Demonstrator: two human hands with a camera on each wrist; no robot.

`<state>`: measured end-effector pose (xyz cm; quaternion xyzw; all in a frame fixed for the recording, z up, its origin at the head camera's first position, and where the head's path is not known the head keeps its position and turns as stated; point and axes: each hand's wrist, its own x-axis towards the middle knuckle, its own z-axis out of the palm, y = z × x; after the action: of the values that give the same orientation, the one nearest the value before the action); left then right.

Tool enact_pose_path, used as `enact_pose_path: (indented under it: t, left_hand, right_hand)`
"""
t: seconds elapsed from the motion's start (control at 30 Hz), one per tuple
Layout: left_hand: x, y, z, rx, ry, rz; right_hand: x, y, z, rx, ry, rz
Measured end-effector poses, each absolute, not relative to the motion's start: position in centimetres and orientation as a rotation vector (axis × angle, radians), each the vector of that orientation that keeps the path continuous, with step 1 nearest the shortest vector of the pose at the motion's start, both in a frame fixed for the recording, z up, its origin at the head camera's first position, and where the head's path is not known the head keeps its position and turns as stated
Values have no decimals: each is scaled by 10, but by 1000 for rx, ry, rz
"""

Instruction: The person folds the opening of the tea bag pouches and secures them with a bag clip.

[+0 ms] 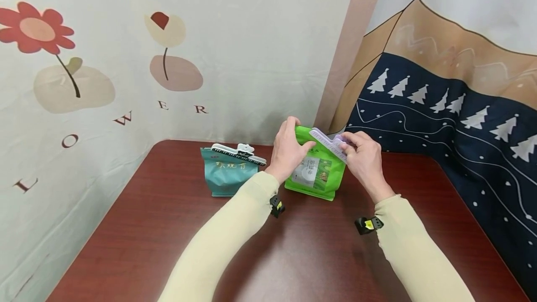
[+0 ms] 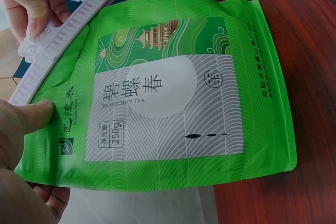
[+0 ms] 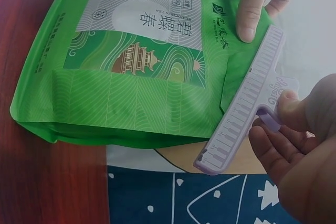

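Note:
A bright green tea bag point(image 1: 331, 178) with a grey label stands on the table, slightly tilted. My left hand point(image 1: 288, 152) pinches its upper left corner, the thumb point(image 2: 38, 115) lying on the front. In my right hand point(image 1: 366, 162) is a lilac bag clip point(image 1: 329, 145) with a piano-key pattern, its handle pinched between thumb and fingers. Slantwise across the bag's top right corner lies the clip's long bar point(image 3: 239, 114). In the right wrist view the bag's front point(image 3: 136, 95) shows beside the bar.
Left of my left arm a teal bag point(image 1: 228, 176) stands upright with a black-and-white clip point(image 1: 240, 153) across its top. Both bags are near the back edge of the dark red table point(image 1: 168, 227). Behind it hang a light printed curtain point(image 1: 251, 59) and a navy one point(image 1: 419, 120).

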<state>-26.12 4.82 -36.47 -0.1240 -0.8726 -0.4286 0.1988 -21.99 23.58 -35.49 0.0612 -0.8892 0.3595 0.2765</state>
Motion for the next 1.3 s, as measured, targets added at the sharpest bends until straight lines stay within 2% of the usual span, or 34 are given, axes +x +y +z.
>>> enact_pose_path:
  t: [1.3]
  left_hand:
    - [-260, 39, -360, -400, -2372, -1173]
  right_hand:
    - [-219, 232, -350, 159, -2421, 994]
